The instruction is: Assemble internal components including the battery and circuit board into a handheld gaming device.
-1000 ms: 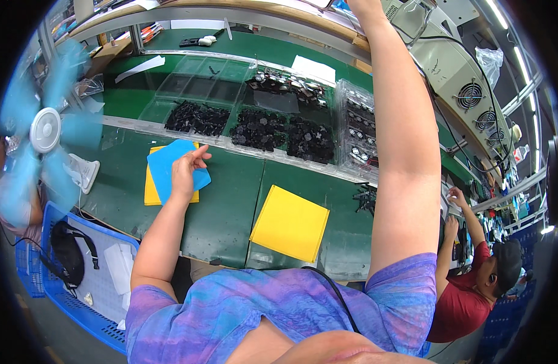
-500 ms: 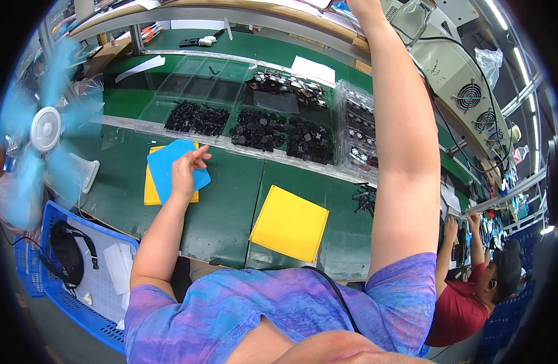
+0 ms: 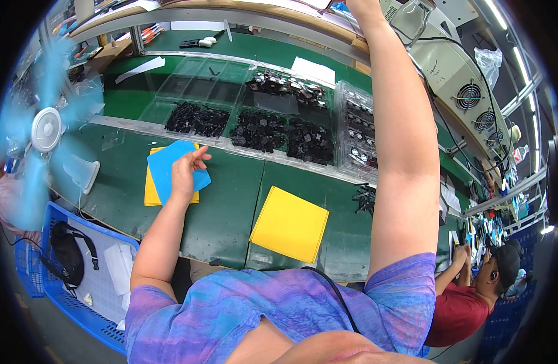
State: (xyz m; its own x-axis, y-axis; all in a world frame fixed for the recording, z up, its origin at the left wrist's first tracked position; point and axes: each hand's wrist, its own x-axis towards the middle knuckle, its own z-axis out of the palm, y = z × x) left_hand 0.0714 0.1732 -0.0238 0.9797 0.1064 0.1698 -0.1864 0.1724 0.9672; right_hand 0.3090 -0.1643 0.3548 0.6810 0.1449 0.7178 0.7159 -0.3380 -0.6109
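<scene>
My left hand (image 3: 186, 170) rests on a blue square sheet (image 3: 164, 164), its fingers loosely apart and pointing right. Under that sheet lies a yellow stack (image 3: 151, 193), turned at a slightly different angle. My right arm stretches far forward over the bench, and my right hand (image 3: 364, 7) reaches the upper shelf at the top edge of the view. Its fingers are cut off by the frame, so what they touch is hidden. A second yellow stack of square sheets (image 3: 290, 224) lies on the green bench in front of me.
Clear plastic trays (image 3: 312, 139) of small black parts line the back of the bench. A blue fan (image 3: 46, 129) spins at left, above a blue crate (image 3: 88, 315) holding a black bag (image 3: 66, 255). At right are a beige machine (image 3: 455, 73) and a co-worker in red (image 3: 464, 312).
My hands and the sheets stay where they were. The co-worker at right has lowered and drawn both hands together.
</scene>
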